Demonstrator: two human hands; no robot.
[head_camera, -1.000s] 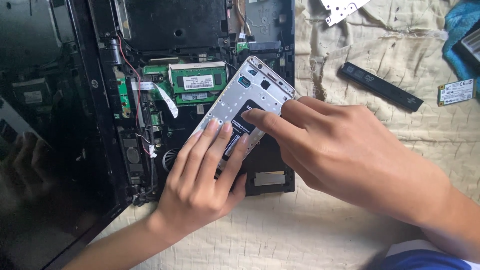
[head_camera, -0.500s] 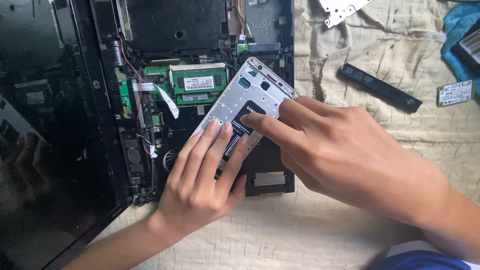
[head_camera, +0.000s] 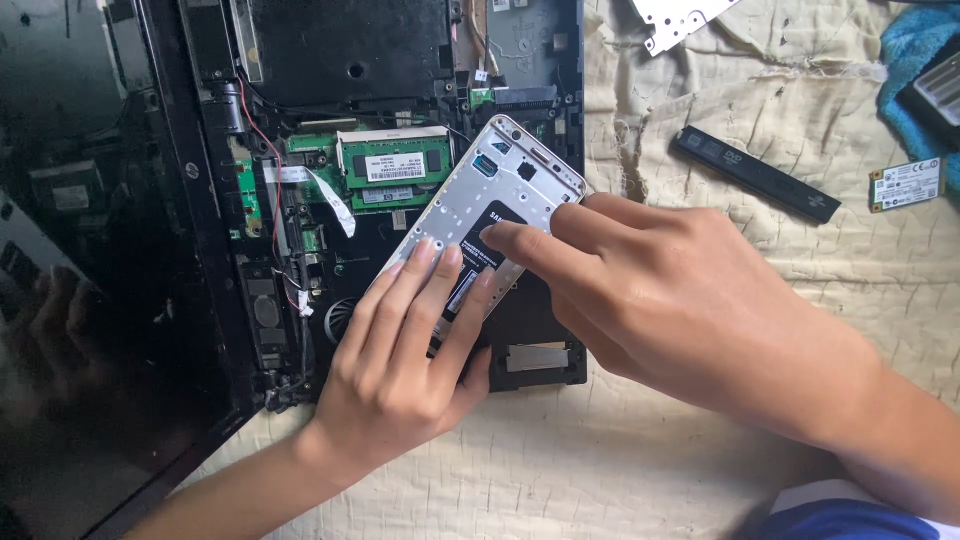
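Now the left hand (head_camera: 400, 370) lies flat, fingers together, on the silver phone frame (head_camera: 480, 215). The frame's long axis slants up-right over the opened laptop (head_camera: 300, 250), and the right hand (head_camera: 680, 310) pinches its black sticker (head_camera: 490, 235).

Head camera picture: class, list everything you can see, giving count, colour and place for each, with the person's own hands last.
Opened laptop base: one, black, upper left.
Laptop screen: one, glossy black, far left.
Memory module: one, green, inside the base.
Silver frame: one, silver with a black patch, over the base, under both hands.
Drive bezel: one, black, on the cloth, right.
Small card: one, green, right edge.
Metal bracket: one, silver, top.
Cloth: one, cream, beneath everything.
Left hand: fingers flat on the frame.
Right hand: fingertip on the black patch.
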